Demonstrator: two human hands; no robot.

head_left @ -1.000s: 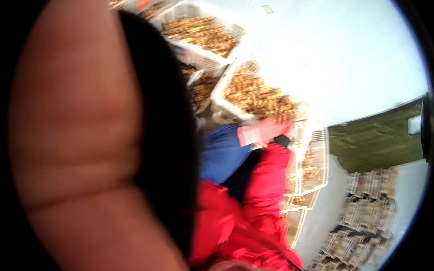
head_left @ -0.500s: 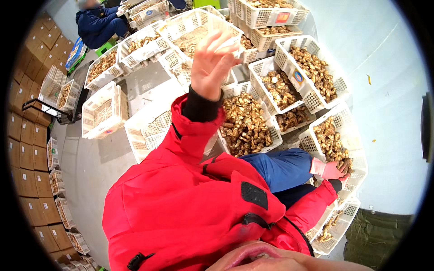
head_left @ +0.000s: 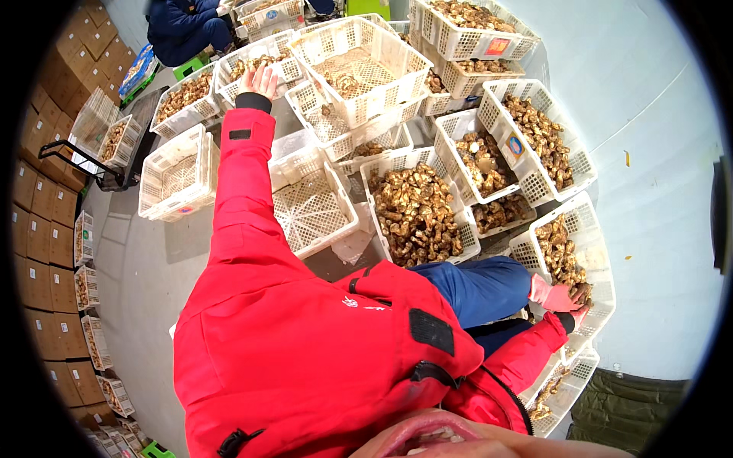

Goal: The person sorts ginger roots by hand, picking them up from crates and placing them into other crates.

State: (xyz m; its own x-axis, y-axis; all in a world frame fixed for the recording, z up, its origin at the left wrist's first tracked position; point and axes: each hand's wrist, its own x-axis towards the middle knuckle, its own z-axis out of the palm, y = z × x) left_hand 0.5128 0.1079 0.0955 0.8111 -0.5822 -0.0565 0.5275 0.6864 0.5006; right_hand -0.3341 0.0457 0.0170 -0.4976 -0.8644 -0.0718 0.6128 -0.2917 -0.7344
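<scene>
Left hand [head_left: 259,80] bare and empty, fingers apart, well off to the front-left, so I call the pink-gloved right hand [head_left: 571,300], grip unclear, nearer: knobbly brown pieces [head_left: 559,252] lie just ahead, strung lengthwise along the white crate [head_left: 597,238].

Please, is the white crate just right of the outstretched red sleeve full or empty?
The crate looks empty: its bare lattice floor shows, with nothing lying on it. The red sleeve may hide part.
</scene>
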